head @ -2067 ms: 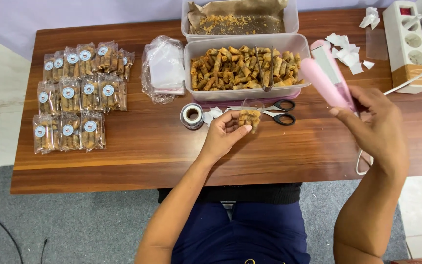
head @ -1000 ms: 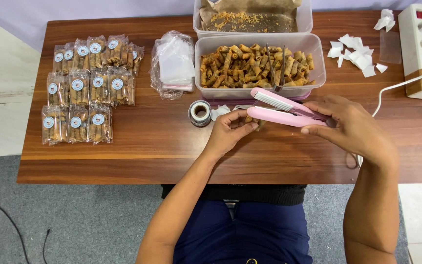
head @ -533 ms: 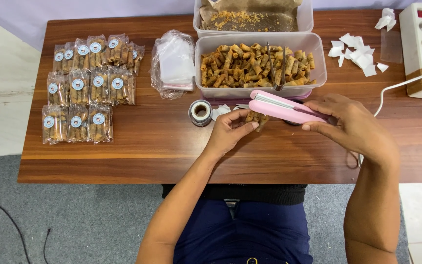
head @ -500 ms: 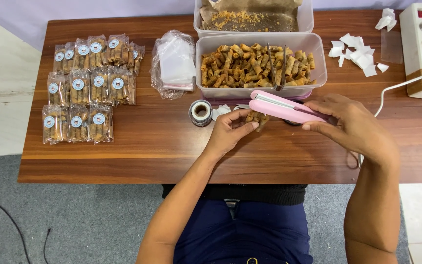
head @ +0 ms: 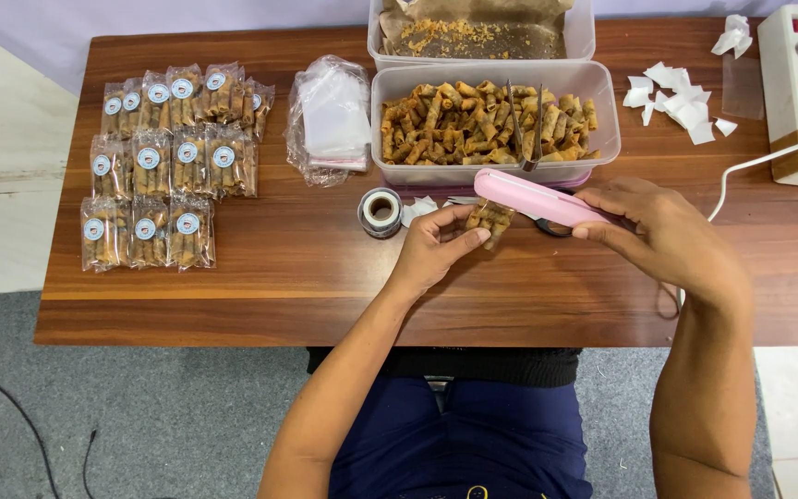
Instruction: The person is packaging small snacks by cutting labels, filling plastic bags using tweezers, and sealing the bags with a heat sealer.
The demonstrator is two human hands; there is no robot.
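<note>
I'm watching the small snack bag (head: 489, 220), just below the full snack tub (head: 494, 125): the left hand (head: 436, 248) is pinching it steady while the right hand (head: 662, 236) is gripping the pink sealer (head: 533, 198), clamping its top.

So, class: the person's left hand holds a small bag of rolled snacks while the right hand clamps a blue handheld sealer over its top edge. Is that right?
Not quite. The handheld sealer is pink, not blue, as the head view shows. The rest stands: the left hand holds the small bag of rolled snacks and the right hand holds the sealer over its top edge.
</note>
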